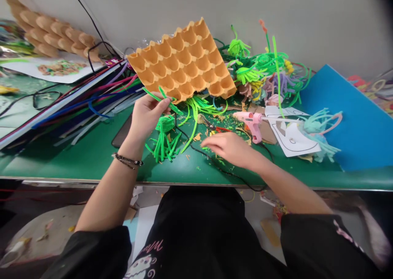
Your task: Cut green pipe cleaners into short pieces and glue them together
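Note:
My left hand is closed in a pinch on green pipe cleaners, whose ends stick out past the thumb and fingers. Just below it lies a tied bundle of green pipe cleaners with splayed ends. My right hand hovers low over the table with fingers pressed together; a tiny green bit shows at the fingertips, and I cannot tell whether it is held. Beyond that hand are red-handled pliers or cutters, partly hidden, and a pink glue gun. Loose light-green pipe cleaners spread between the hands.
An orange egg tray leans behind my hands. Long pipe cleaners lie at left, partly over a dark flat object. Finished-looking bundles pile at back right, near white paper and a blue board. A black cord crosses the green table.

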Available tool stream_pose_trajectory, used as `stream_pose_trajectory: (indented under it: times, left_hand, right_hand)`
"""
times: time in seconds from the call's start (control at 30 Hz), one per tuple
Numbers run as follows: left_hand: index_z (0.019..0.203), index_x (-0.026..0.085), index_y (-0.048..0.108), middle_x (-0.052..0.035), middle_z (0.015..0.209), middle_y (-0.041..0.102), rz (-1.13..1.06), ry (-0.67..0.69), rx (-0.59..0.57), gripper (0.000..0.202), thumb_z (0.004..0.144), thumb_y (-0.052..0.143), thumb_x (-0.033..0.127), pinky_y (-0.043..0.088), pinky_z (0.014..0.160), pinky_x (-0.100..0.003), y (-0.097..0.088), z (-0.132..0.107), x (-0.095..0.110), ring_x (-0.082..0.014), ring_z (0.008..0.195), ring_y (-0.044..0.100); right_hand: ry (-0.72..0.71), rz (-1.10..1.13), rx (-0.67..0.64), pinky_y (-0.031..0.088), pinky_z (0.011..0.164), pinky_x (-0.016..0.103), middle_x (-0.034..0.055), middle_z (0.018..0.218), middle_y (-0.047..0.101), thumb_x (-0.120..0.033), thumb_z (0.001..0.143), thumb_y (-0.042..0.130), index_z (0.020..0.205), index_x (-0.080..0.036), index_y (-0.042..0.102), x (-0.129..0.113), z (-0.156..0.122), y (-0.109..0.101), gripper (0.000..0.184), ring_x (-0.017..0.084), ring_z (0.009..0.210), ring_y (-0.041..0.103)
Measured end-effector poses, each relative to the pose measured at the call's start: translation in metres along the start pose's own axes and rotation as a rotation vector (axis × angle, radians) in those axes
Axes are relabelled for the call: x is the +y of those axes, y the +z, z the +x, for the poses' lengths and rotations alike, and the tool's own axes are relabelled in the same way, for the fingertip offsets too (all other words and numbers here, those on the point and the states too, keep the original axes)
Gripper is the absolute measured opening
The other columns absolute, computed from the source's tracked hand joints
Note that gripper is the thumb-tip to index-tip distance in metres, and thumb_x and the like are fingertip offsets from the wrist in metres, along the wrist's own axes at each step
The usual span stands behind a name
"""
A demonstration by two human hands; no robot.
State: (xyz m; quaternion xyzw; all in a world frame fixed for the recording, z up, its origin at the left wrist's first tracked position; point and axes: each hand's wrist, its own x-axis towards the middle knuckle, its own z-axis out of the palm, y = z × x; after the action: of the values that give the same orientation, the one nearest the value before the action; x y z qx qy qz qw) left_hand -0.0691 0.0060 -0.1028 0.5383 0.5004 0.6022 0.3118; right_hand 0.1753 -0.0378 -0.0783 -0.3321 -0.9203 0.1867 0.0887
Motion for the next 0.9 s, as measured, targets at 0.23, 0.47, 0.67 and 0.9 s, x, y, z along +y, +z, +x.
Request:
stream_pose_trajectory:
  times: [0.23,0.47,0.67,0.9]
  left_hand:
    - [0.069,0.019,0.055,0.0026,0.071,0.063,-0.025,0.011,0.008,0.025,0.067,0.068,0.041,0.049,0.053,-0.019,0.007,0.002,0.006,-0.0051,0.052,0.055]
    - [0.069,0.017,0.053,0.0024,0.069,0.062,-0.008,0.004,-0.002,0.018,0.068,0.064,0.032,0.047,0.050,-0.016,0.011,0.000,0.009,-0.0040,0.050,0.053]
    - [0.071,0.017,0.055,0.0006,0.073,0.063,-0.041,-0.012,-0.017,0.018,0.068,0.063,0.032,0.049,0.053,-0.017,0.015,0.001,0.008,-0.0047,0.054,0.055]
    - [0.071,0.015,0.057,0.0029,0.067,0.060,-0.234,-0.172,-0.100,0.012,0.068,0.064,0.024,0.046,0.048,-0.014,0.025,0.003,0.012,-0.0011,0.045,0.049]
  right_hand:
    - [-0.220,-0.347,-0.126,0.034,0.052,0.025,0.0077,0.087,0.066,-0.010,0.086,0.042,0.105,-0.020,0.058,-0.029,0.065,0.035,0.026,0.018,0.072,0.063]
    - [-0.207,-0.380,-0.190,0.032,0.049,0.025,0.0049,0.090,0.064,-0.015,0.086,0.044,0.096,-0.021,0.059,-0.019,0.078,0.054,0.019,0.019,0.077,0.063]
    - [-0.243,-0.425,-0.148,0.029,0.049,0.024,0.0062,0.096,0.063,-0.013,0.088,0.042,0.103,-0.021,0.056,-0.020,0.074,0.047,0.022,0.016,0.075,0.062]
    - [-0.153,-0.305,-0.040,0.026,0.050,0.025,0.0037,0.080,0.067,-0.021,0.090,0.037,0.107,-0.021,0.055,-0.012,0.034,0.019,0.024,0.014,0.063,0.058]
